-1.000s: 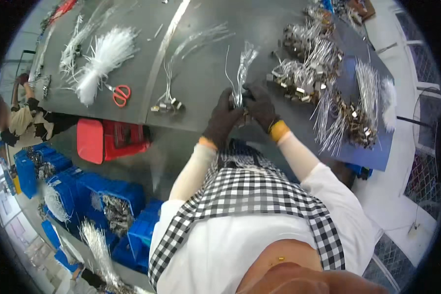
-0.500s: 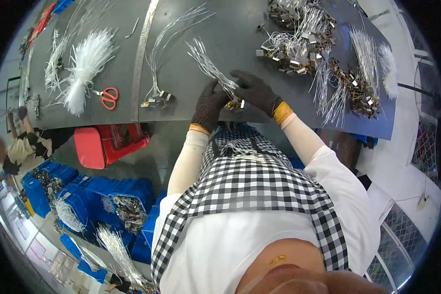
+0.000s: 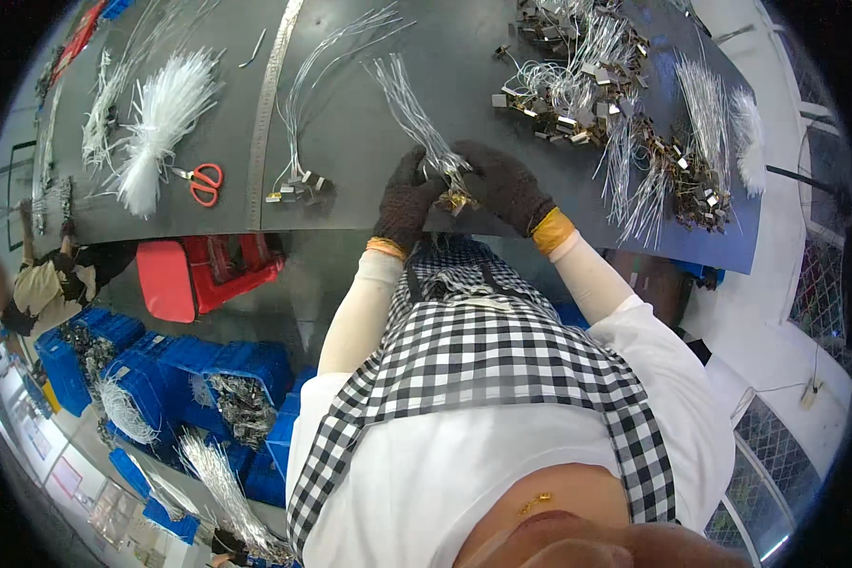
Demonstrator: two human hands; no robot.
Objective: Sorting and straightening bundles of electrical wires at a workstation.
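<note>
Both hands gloved, dark knit fabric, orange cuffs showing at wrists. My left hand (image 3: 407, 194) curled, fingers closed round the lower end of a wire bundle (image 3: 415, 115), at the near edge of the grey table (image 3: 350, 142). My right hand (image 3: 504, 180) also curled, fingertips pinched on the same bundle end, just beside left; small brass-coloured metal bits show betw. the two hands. Bundle = thin pale wires, stiff-looking, fanning out toward far-left from the grip. Table surface dark, matte, smooth. Left of my hands: another loose wire bunch w/ small metal clips (image 3: 298, 187) at its near end, lying flat. Further left, orange-handled scissors (image 3: 199, 182), closed, next to a tuft of white plastic strands (image 3: 166, 114), bristly. A long metal ruler (image 3: 267, 114) runs near-to-far betw. scissors and clips. Far right: tangled heap of wires w/ square metal clips (image 3: 577, 80), shiny. Below table edge, a red stool (image 3: 204, 275); blue crates (image 3: 189, 379) holding more wire lots, lower left.
</note>
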